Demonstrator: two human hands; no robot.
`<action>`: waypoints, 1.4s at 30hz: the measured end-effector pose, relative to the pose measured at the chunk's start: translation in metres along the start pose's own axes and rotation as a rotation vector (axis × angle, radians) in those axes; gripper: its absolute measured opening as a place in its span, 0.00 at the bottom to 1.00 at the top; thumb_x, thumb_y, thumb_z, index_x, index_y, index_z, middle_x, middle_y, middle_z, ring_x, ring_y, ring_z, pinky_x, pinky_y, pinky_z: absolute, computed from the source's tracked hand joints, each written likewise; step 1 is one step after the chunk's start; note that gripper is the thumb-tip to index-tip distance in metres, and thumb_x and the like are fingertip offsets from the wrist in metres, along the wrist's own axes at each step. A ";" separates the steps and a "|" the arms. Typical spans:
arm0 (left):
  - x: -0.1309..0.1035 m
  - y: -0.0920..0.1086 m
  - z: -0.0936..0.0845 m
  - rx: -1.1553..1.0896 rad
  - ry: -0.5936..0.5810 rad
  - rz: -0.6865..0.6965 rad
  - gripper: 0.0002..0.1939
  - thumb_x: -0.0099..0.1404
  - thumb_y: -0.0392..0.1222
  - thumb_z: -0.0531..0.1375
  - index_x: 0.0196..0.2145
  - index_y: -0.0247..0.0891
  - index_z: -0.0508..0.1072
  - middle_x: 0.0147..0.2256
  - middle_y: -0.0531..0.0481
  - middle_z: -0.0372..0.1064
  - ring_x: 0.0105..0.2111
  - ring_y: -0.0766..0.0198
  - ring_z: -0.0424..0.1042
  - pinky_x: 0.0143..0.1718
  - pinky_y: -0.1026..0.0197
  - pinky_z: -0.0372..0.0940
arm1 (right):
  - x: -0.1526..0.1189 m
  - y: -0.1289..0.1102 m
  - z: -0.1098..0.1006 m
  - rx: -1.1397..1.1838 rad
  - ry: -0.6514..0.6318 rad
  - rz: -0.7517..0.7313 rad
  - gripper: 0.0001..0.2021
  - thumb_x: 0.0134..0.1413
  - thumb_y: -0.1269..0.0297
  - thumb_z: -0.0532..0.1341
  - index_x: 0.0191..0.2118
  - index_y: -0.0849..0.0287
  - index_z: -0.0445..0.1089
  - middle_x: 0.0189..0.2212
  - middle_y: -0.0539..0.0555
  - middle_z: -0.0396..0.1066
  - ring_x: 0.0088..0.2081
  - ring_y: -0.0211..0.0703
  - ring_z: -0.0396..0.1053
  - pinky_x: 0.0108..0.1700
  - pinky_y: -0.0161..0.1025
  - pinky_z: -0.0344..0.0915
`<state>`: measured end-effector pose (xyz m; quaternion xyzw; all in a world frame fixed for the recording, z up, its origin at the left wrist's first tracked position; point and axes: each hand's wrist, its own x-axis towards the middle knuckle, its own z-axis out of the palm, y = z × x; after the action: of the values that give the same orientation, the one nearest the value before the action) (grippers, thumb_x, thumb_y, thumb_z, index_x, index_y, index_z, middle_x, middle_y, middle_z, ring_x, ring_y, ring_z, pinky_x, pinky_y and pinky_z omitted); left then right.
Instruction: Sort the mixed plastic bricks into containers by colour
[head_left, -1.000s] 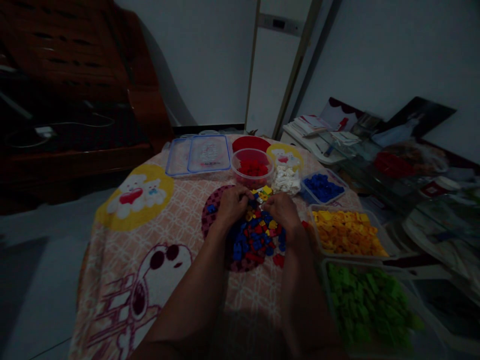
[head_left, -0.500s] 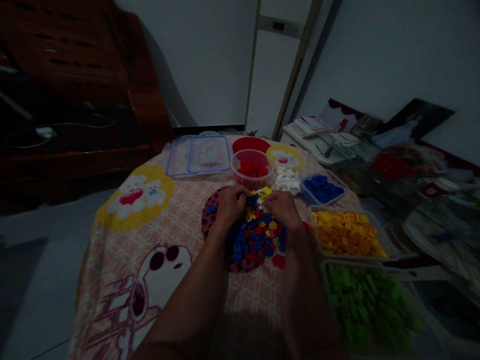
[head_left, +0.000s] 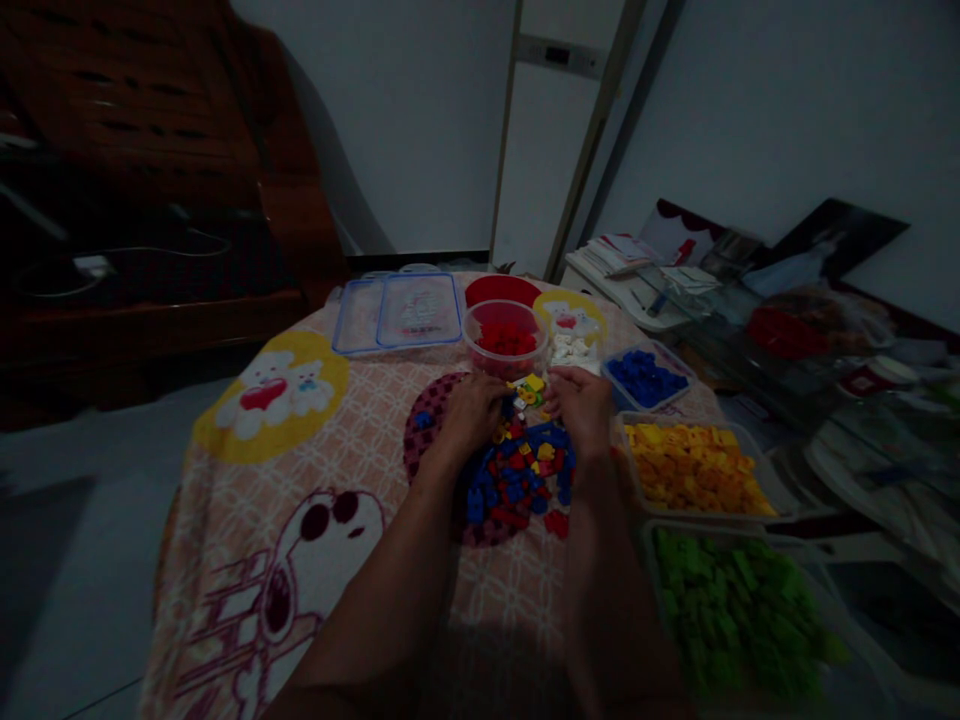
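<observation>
Both hands at a heap of mixed bricks on the cloth-covered worktop.

The left hand (head_left: 471, 412) and right hand (head_left: 581, 405) rest, fingers curled, on the far edge of the mixed bricks (head_left: 517, 475) — whether either grips a piece cannot be told. Just beyond stand the tub of red bricks (head_left: 505, 338) and the white bricks (head_left: 571, 350); right of the heap — the tray of yellow bricks (head_left: 694, 465).

I'm seeing a peach checked cloth (head_left: 315, 440) showing white cartoon dogs on yellow circles, a pile of bricks (head_left: 517, 470) glowing blue, red and yellow, and 5 tubs showing red (head_left: 506, 338), white (head_left: 574, 350), blue (head_left: 645, 375), yellow (head_left: 694, 465) and green (head_left: 739, 610).
</observation>
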<state>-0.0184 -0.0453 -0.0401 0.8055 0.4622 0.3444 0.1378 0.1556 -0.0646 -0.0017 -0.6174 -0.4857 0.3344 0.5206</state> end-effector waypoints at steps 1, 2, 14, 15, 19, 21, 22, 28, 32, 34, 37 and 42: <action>0.000 0.000 0.000 0.005 -0.009 -0.007 0.18 0.61 0.30 0.53 0.41 0.39 0.81 0.45 0.44 0.78 0.47 0.56 0.74 0.55 0.50 0.66 | -0.002 0.000 0.002 -0.122 -0.072 -0.017 0.14 0.54 0.62 0.58 0.42 0.61 0.77 0.25 0.51 0.76 0.23 0.40 0.72 0.28 0.35 0.70; 0.000 0.000 -0.001 0.005 -0.018 -0.015 0.18 0.60 0.30 0.53 0.39 0.39 0.81 0.44 0.44 0.78 0.47 0.56 0.74 0.55 0.50 0.66 | -0.004 0.000 0.005 -0.244 -0.133 -0.050 0.14 0.56 0.63 0.58 0.43 0.60 0.78 0.29 0.52 0.79 0.28 0.41 0.75 0.33 0.35 0.71; -0.004 -0.005 -0.017 -0.115 0.306 -0.392 0.16 0.55 0.29 0.53 0.29 0.40 0.80 0.35 0.51 0.80 0.37 0.60 0.76 0.45 0.59 0.69 | -0.011 -0.001 0.019 -1.008 -0.334 -0.130 0.11 0.61 0.63 0.59 0.45 0.56 0.77 0.44 0.57 0.79 0.48 0.46 0.74 0.49 0.37 0.65; -0.004 -0.005 -0.017 -0.115 0.323 -0.396 0.17 0.55 0.29 0.53 0.30 0.40 0.81 0.35 0.51 0.80 0.37 0.60 0.76 0.46 0.59 0.69 | -0.012 0.000 0.020 -1.025 -0.331 -0.137 0.11 0.61 0.63 0.59 0.45 0.56 0.77 0.44 0.58 0.79 0.48 0.46 0.74 0.49 0.37 0.65; -0.004 -0.006 -0.017 -0.082 0.291 -0.358 0.20 0.56 0.28 0.52 0.36 0.41 0.82 0.40 0.50 0.80 0.42 0.59 0.76 0.51 0.58 0.68 | -0.014 0.001 0.023 -1.108 -0.334 -0.170 0.12 0.61 0.63 0.60 0.45 0.56 0.78 0.43 0.59 0.79 0.49 0.49 0.74 0.48 0.38 0.65; -0.003 -0.006 -0.016 -0.073 0.256 -0.331 0.21 0.56 0.28 0.53 0.37 0.41 0.82 0.42 0.50 0.79 0.45 0.59 0.76 0.53 0.57 0.67 | -0.014 -0.001 0.022 -1.108 -0.356 -0.164 0.11 0.60 0.63 0.59 0.43 0.56 0.79 0.42 0.59 0.79 0.48 0.49 0.75 0.47 0.38 0.65; -0.003 -0.006 -0.015 -0.070 0.239 -0.322 0.21 0.56 0.27 0.53 0.38 0.41 0.82 0.42 0.50 0.79 0.45 0.59 0.76 0.54 0.56 0.67 | -0.014 -0.003 0.021 -1.092 -0.365 -0.158 0.12 0.60 0.62 0.59 0.42 0.56 0.79 0.41 0.59 0.79 0.47 0.48 0.75 0.46 0.37 0.65; -0.003 -0.008 -0.013 -0.062 0.222 -0.302 0.19 0.58 0.29 0.53 0.38 0.42 0.81 0.41 0.50 0.80 0.45 0.58 0.76 0.53 0.56 0.67 | -0.010 -0.011 0.004 -0.857 -0.293 -0.116 0.09 0.54 0.61 0.63 0.35 0.59 0.79 0.35 0.57 0.80 0.41 0.47 0.76 0.44 0.37 0.67; -0.003 -0.007 -0.012 -0.079 0.213 -0.285 0.19 0.59 0.30 0.53 0.38 0.41 0.82 0.41 0.49 0.80 0.44 0.58 0.76 0.52 0.56 0.68 | -0.004 -0.003 -0.001 -0.494 -0.186 -0.004 0.09 0.51 0.63 0.62 0.36 0.61 0.76 0.30 0.54 0.78 0.33 0.43 0.76 0.37 0.36 0.71; -0.003 -0.005 -0.012 -0.084 0.199 -0.272 0.19 0.60 0.30 0.53 0.39 0.42 0.82 0.41 0.49 0.80 0.43 0.59 0.76 0.52 0.56 0.68 | 0.000 0.000 -0.001 -0.230 -0.073 0.062 0.12 0.51 0.62 0.61 0.39 0.62 0.75 0.28 0.53 0.77 0.28 0.42 0.76 0.31 0.35 0.72; -0.003 -0.002 -0.012 -0.076 0.171 -0.240 0.18 0.61 0.31 0.54 0.40 0.41 0.81 0.42 0.48 0.80 0.44 0.58 0.76 0.52 0.56 0.68 | 0.004 0.001 0.000 0.110 0.134 0.058 0.18 0.48 0.62 0.62 0.46 0.63 0.71 0.28 0.52 0.76 0.29 0.42 0.76 0.30 0.36 0.74; -0.002 0.000 -0.011 -0.069 0.114 -0.199 0.18 0.61 0.31 0.54 0.41 0.39 0.81 0.43 0.46 0.79 0.45 0.57 0.76 0.53 0.55 0.68 | 0.003 -0.005 -0.003 0.237 0.236 -0.004 0.21 0.47 0.63 0.62 0.49 0.65 0.71 0.32 0.54 0.78 0.33 0.42 0.77 0.33 0.35 0.75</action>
<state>-0.0267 -0.0479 -0.0328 0.7297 0.5347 0.3898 0.1723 0.1583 -0.0624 0.0040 -0.5858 -0.3797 0.3135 0.6437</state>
